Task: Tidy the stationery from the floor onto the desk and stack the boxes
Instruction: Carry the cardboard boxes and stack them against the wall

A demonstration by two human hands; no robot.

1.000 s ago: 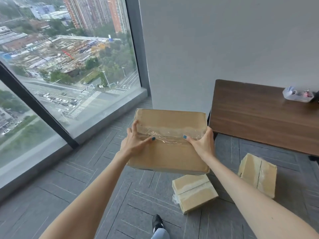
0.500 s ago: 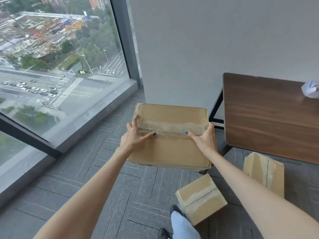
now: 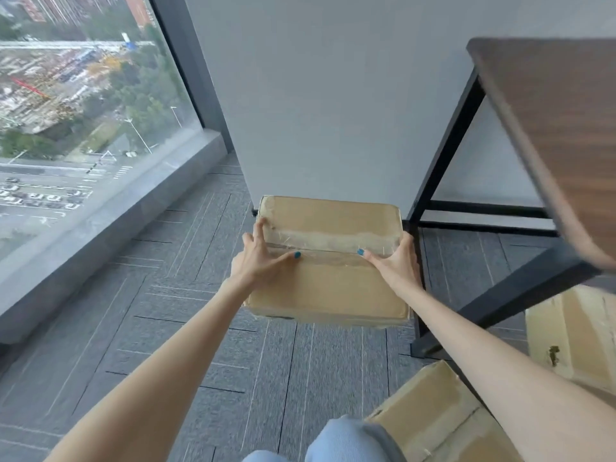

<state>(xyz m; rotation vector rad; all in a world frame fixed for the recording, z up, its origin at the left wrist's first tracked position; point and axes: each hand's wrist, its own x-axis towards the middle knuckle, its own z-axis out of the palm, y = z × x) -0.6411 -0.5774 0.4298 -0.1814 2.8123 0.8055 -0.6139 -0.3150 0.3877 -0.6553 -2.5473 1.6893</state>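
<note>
We are holding the large box [image 3: 328,281] between both hands, just to the left of the desk [image 3: 560,135] and lower than its wooden top, close to the black leg frame [image 3: 443,155]. We cannot tell whether its base is touching the floor [image 3: 200,328] or hanging just above it. Clear tape is running across its top.

Our left hand [image 3: 258,261] is clasping the box's far-from-desk edge, with the fingers spread along that side and the thumb lying across the top. Our right hand [image 3: 395,265] is clasping the edge nearest the desk, thumb on top and pointing at the other thumb, with the fingers wrapping out of sight.

A second box [image 3: 573,331] is sitting on the floor under the desk's near corner. A third box [image 3: 433,425] is lying in front of the desk, beside our knee [image 3: 346,441], with our right forearm passing over it.

A pale wall [image 3: 333,95] is standing behind the desk, and a tall window [image 3: 83,111] is running well to the left of it.
</note>
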